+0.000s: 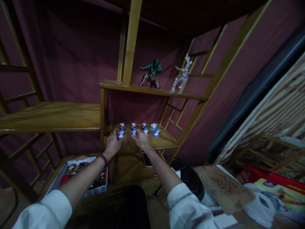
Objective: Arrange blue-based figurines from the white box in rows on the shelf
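Two rows of small figurines stand on the lower wooden shelf (164,141). The front row has purple bases, and three dark-based figurines plus a blue-based one (153,126) make up the back row. My left hand (112,143) has its fingers around the leftmost purple figurine (121,134). Between the second purple figurine (133,133) and the third one (145,132) is my right hand (141,139), its fingertips at the second. The rightmost purple figurine (156,133) stands untouched.
A green-topped crouching figure (152,72) and a clear deer figure (183,74) stand on the shelf above. At lower left is a white box (95,191) of assorted figures. A dark phone-like object (147,160) lies below the shelf. Wooden posts frame the shelves.
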Motion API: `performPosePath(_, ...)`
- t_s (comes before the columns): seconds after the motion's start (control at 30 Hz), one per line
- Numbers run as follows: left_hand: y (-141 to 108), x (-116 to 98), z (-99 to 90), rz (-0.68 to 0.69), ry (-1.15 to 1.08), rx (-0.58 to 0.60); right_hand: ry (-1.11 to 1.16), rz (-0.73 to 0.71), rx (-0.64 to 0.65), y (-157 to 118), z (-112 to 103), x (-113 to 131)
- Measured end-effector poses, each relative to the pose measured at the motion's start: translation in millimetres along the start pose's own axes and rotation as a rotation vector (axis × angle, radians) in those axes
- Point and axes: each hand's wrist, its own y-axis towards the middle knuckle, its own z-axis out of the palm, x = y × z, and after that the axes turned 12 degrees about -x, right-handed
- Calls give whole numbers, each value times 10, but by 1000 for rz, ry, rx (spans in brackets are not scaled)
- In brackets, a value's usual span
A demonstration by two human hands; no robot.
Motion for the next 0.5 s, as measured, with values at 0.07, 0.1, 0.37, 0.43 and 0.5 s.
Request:
performPosePath(0.07,9,-24,-23,20,27,20,3,6,-3,5,-1,3)
performPosePath(0.1,12,-33,-30,32,42,27,10,14,-4,8,0,4)
performPosePath(0.37,60,-55,-14,55,168,27,56,18,13,44,53,-39)
performPosePath(0.43,70,-50,-2,47,167,19,80,4,28,51,63,-48)
performPosePath(0.5,75,-36,16,40,147,4,92,-2,35,54,65,-47)
